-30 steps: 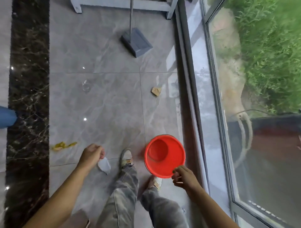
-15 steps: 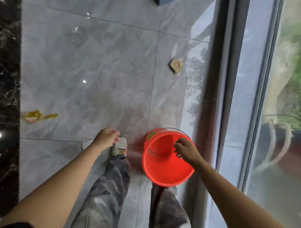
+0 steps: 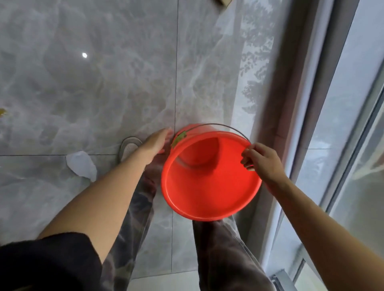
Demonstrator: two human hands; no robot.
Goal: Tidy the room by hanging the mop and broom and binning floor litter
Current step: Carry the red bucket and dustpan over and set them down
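A red plastic bucket (image 3: pixel 209 187) with a thin wire handle hangs tilted above the floor in front of my legs, its inside showing nothing. My right hand (image 3: pixel 259 160) pinches its right rim. My left hand (image 3: pixel 156 142) reaches with straight fingers toward the bucket's left side, holding nothing; whether it touches the bucket I cannot tell. A crumpled white paper (image 3: pixel 82 165) lies on the grey tiles left of my left arm. A yellow scrap (image 3: pixel 2 112) shows at the left edge and a tan scrap (image 3: pixel 224 2) at the top edge.
My shoe (image 3: pixel 128 145) stands on the tiles just left of the bucket. A dark sliding-door track (image 3: pixel 295 103) and glass door (image 3: pixel 353 124) run along the right side. Glossy grey tiles stretch ahead and to the left.
The view has tilted further down and closer. My left hand let go of the white paper, which now lies on the floor, and moved right toward the bucket. My right hand has kept pinching the bucket's rim.
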